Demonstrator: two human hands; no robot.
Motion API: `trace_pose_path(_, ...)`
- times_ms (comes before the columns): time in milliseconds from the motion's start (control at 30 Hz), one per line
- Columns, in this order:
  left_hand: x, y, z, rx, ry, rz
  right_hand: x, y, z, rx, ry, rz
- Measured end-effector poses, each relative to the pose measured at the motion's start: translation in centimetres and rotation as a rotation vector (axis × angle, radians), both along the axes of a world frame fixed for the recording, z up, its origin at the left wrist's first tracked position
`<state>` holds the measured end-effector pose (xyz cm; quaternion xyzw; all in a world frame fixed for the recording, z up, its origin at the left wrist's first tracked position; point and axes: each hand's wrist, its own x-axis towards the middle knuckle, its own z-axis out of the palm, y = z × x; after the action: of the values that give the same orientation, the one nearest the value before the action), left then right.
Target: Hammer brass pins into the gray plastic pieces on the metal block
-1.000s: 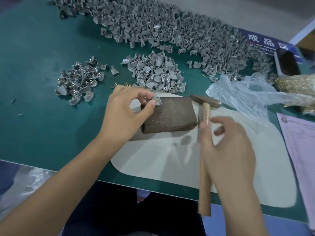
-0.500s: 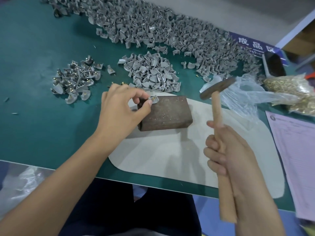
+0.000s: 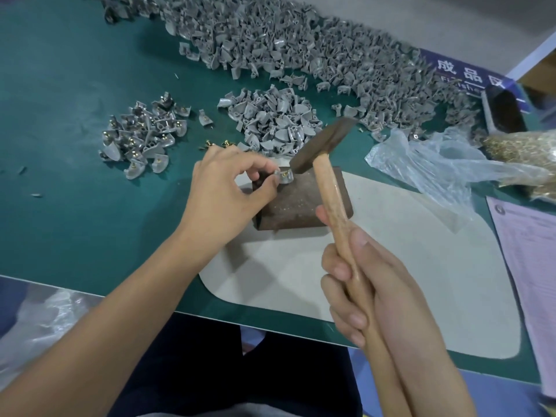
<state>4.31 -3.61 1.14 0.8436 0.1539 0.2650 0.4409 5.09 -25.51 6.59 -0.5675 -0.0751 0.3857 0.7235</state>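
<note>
A dark rusty metal block (image 3: 301, 203) lies on a pale mat (image 3: 391, 266). My left hand (image 3: 228, 191) pinches a gray plastic piece (image 3: 284, 177) with a brass pin in it on the block's far left corner. My right hand (image 3: 361, 278) grips the wooden handle of a hammer (image 3: 326, 145). The hammer's dark head is down at the piece, right beside my left fingertips.
A huge heap of gray pieces (image 3: 301, 46) runs along the back. A smaller gray heap (image 3: 270, 121) and a pile of pinned pieces (image 3: 141, 136) lie behind my left hand. A plastic bag (image 3: 436, 170), brass pins (image 3: 523, 152) and a paper sheet (image 3: 532, 266) are on the right.
My right hand took up the hammer from the mat, raised it, and has swung its head down and left onto the piece. My left hand kept holding the piece on the block.
</note>
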Motion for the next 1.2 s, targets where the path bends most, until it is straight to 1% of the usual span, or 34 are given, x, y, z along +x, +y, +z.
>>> trace_pose_path(167,0.1,0.1,-0.2,-0.003,-0.008,-0.002,-0.4,0.6,0.0,-0.002,-0.004,0.012)
trace_pose_path(267,0.1,0.3,-0.3,0.004,-0.007,-0.022,-0.6,0.4,0.3,-0.013,-0.068,0.019)
trace_pose_path(367,0.2,0.4,-0.4,0.011,0.0,-0.037,-1.0,0.5,0.5,-0.031,-0.112,-0.032)
trace_pose_path(467,0.2,0.4,-0.5,0.006,-0.01,-0.029,-1.2,0.6,0.6,-0.079,-0.109,-0.052)
trace_pose_path(633,0.2,0.3,-0.5,-0.003,-0.019,-0.021,-1.4,1.0,0.4,-0.105,-0.119,-0.018)
trace_pose_path(733,0.2,0.3,-0.5,-0.005,-0.014,-0.016,-1.5,1.1,-0.3,-0.136,-0.086,-0.033)
trace_pose_path(900,0.2,0.3,-0.4,-0.009,0.0,-0.014,-1.8,1.3,-0.8,-0.071,-0.15,-0.069)
trace_pose_path(1000,0.1,0.4,-0.4,-0.004,-0.006,-0.02,-1.7,1.4,-0.9,-0.101,-0.148,-0.047)
trace_pose_path(1133,0.2,0.4,-0.4,-0.013,0.007,-0.005,-1.6,1.2,-1.2,-0.1,-0.173,-0.093)
trace_pose_path(1200,0.2,0.3,-0.4,-0.008,-0.003,0.0,-1.3,1.0,-1.2,-0.133,-0.159,-0.067)
